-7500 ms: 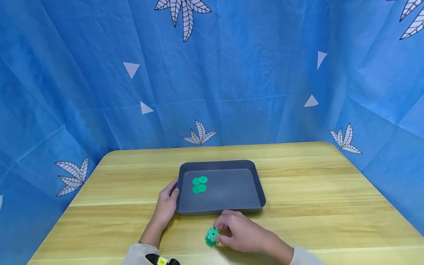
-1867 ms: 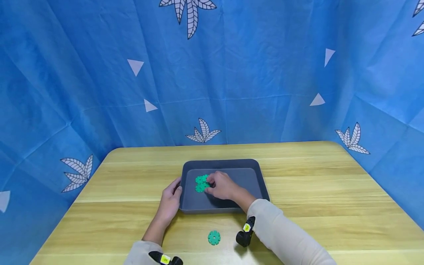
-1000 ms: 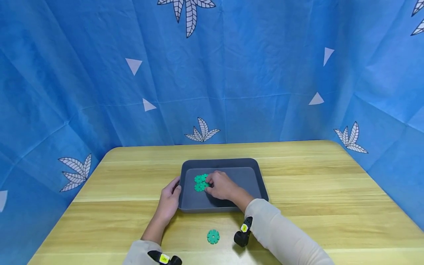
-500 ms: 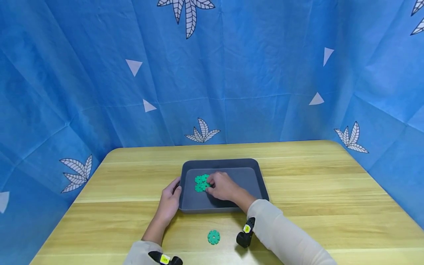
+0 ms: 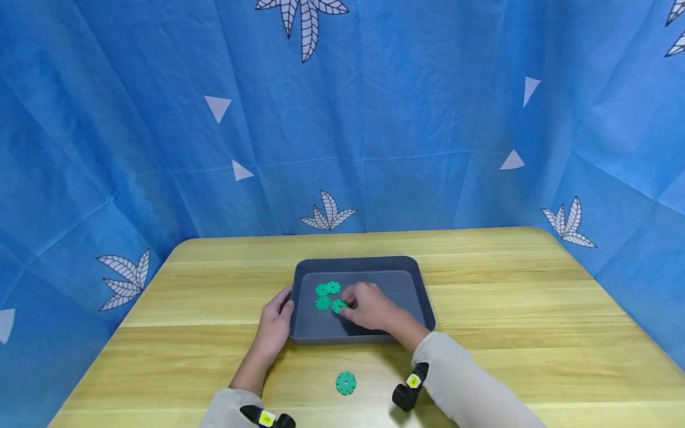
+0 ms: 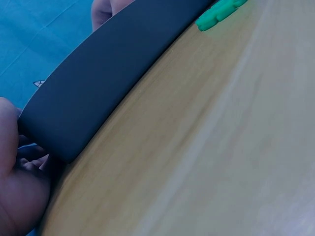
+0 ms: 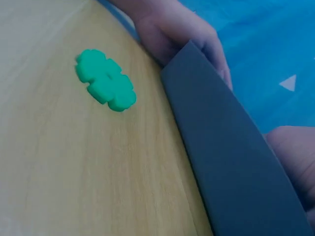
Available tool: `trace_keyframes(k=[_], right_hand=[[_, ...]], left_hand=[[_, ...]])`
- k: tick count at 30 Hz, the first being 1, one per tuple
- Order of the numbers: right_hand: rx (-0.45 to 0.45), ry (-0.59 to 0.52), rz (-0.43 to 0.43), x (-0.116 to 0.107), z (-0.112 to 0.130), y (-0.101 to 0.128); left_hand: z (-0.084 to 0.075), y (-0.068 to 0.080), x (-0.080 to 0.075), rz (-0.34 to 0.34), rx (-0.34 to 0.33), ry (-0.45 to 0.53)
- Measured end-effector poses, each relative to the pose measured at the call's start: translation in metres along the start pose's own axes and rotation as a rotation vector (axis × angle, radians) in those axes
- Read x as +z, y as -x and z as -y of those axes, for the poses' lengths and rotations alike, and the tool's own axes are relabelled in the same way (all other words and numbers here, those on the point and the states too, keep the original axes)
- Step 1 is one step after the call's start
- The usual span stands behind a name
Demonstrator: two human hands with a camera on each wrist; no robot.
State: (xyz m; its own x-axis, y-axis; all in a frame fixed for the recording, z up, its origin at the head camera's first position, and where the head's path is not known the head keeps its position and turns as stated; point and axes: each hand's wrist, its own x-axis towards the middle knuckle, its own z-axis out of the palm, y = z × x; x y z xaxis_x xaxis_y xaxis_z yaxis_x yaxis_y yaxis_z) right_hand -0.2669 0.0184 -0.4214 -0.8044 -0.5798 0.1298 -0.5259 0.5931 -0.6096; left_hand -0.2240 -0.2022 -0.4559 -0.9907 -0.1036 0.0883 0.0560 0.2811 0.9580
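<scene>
A dark grey tray stands on the table, with several green notched plastic discs on the left part of its floor. My left hand grips the tray's left side near the front corner, thumb at the rim. Inside the tray, my right hand pinches a green disc at its right edge. Just left of it lie a nearer disc and, farther back, two overlapping discs, the right one partly over the left. The tray wall hides the right fingertips in the right wrist view.
One more green disc lies flat on the wooden table in front of the tray. A blue patterned cloth hangs behind the table and along both sides.
My right hand, earlier at two discs on the table, moved into the tray. In the last half second it drew a disc right and nearer, apart from the others. The left hand stayed put.
</scene>
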Motion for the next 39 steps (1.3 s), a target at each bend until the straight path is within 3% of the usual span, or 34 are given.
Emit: trace_keyframes(k=[22,32,39], right_hand=[[0.056,-0.075,-0.049,-0.009,0.003,0.037],[0.042,-0.049,-0.082,-0.014,0.007,0.046],[-0.008,-0.054,-0.084,-0.022,0.023,0.055]], left_hand=[[0.001,0.001,0.0,0.012,-0.003,0.002],[0.001,0.001,0.0,0.015,-0.006,-0.004],[0.001,0.0,0.0,0.001,0.0,-0.015]])
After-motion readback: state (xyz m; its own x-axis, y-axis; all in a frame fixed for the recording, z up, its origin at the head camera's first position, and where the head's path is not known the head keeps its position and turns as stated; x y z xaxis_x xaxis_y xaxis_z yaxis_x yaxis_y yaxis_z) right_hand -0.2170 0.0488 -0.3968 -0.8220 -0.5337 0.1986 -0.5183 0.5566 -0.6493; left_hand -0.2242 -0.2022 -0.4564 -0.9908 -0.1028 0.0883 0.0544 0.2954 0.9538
